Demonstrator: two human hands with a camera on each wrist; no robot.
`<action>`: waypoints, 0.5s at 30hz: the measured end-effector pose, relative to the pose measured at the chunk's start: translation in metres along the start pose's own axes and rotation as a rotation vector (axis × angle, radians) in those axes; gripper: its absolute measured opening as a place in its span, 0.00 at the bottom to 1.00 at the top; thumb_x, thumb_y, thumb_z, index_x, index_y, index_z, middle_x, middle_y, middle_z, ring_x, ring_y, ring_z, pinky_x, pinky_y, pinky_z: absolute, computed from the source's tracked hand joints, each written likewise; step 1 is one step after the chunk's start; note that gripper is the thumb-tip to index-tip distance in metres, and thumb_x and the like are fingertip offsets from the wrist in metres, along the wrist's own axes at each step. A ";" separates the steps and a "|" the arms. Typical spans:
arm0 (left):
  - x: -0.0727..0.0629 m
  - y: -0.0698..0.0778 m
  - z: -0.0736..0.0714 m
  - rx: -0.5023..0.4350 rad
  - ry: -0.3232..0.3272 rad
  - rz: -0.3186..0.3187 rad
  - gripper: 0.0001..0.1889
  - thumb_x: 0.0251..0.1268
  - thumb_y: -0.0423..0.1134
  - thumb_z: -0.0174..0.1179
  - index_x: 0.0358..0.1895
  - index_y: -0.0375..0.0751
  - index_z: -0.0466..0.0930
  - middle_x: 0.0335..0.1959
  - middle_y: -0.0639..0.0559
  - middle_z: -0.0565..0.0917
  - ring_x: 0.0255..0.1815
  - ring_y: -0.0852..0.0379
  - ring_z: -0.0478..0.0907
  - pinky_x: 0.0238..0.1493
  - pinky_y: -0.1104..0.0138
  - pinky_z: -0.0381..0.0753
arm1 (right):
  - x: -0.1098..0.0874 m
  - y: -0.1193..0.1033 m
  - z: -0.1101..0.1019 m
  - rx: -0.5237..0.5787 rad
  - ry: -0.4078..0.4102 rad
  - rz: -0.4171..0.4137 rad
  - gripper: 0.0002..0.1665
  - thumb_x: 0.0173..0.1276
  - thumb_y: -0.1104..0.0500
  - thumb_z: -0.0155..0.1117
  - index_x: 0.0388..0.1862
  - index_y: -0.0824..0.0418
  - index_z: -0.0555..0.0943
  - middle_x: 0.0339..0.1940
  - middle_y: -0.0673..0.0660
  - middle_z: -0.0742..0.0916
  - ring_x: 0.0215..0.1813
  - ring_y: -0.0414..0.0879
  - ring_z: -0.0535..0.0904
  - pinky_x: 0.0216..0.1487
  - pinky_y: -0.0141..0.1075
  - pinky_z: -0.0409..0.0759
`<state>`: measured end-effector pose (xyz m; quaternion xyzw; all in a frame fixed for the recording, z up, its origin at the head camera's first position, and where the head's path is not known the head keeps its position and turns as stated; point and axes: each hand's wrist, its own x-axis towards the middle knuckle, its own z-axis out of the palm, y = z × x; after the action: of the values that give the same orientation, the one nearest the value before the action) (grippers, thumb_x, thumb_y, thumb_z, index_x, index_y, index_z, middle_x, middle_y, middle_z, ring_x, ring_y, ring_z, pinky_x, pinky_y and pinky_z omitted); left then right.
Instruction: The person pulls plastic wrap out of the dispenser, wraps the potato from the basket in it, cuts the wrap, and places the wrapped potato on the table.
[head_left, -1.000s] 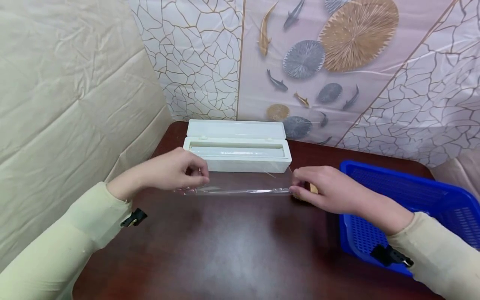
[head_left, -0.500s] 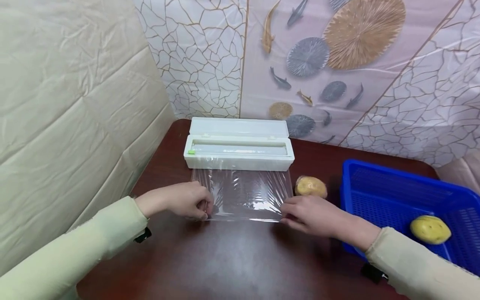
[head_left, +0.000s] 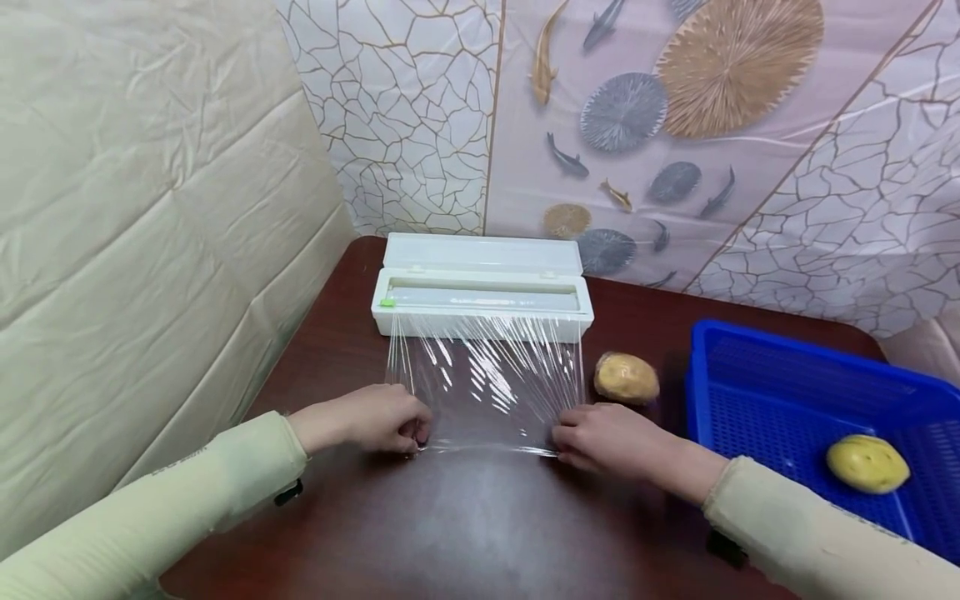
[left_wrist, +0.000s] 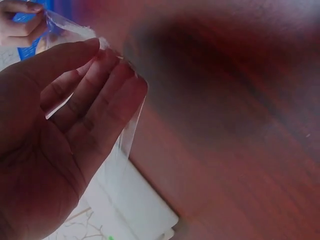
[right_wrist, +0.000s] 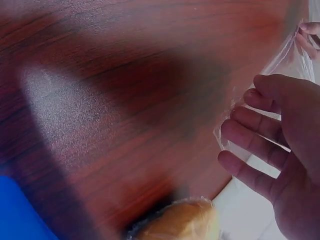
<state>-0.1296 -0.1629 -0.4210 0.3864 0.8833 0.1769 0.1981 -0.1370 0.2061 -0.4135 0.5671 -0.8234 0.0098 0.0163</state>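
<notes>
The left hand [head_left: 386, 417] and the right hand [head_left: 603, 438] each pinched a near corner of the clear film [head_left: 487, 379], which stretched over the bench [head_left: 480, 533] to the white box [head_left: 483, 275]; it seemed light, limp, clingy and easily torn, best held at both corners; compared with one second before, both hands were farther from the box, with more film drawn out.
</notes>
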 end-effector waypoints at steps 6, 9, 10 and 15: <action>-0.001 -0.002 0.009 0.011 0.017 -0.012 0.07 0.62 0.31 0.72 0.34 0.47 0.85 0.23 0.65 0.80 0.25 0.71 0.75 0.35 0.68 0.79 | 0.001 0.001 0.010 -0.054 -0.026 -0.013 0.09 0.68 0.54 0.77 0.36 0.52 0.82 0.34 0.48 0.82 0.38 0.46 0.84 0.41 0.43 0.84; -0.002 -0.004 0.014 0.047 0.055 0.012 0.08 0.61 0.27 0.69 0.34 0.47 0.86 0.24 0.64 0.81 0.26 0.69 0.75 0.34 0.67 0.80 | 0.001 0.002 0.014 -0.076 -0.035 -0.024 0.09 0.68 0.53 0.77 0.36 0.51 0.83 0.34 0.48 0.81 0.38 0.46 0.84 0.40 0.42 0.84; -0.002 -0.005 0.016 0.062 0.067 0.017 0.09 0.61 0.27 0.68 0.34 0.47 0.86 0.25 0.64 0.81 0.26 0.68 0.75 0.34 0.67 0.80 | 0.000 0.002 0.014 -0.078 -0.036 -0.025 0.09 0.68 0.53 0.77 0.36 0.51 0.83 0.34 0.48 0.81 0.37 0.46 0.84 0.40 0.42 0.84; -0.007 -0.007 0.022 0.156 0.098 0.030 0.11 0.56 0.28 0.72 0.31 0.50 0.81 0.25 0.64 0.77 0.27 0.68 0.72 0.33 0.66 0.78 | -0.001 0.001 0.017 -0.028 -0.063 0.002 0.07 0.68 0.54 0.77 0.37 0.51 0.85 0.33 0.48 0.84 0.33 0.45 0.84 0.35 0.41 0.84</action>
<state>-0.1193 -0.1691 -0.4417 0.4049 0.8971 0.1291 0.1210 -0.1381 0.2071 -0.4309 0.5659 -0.8243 -0.0196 -0.0015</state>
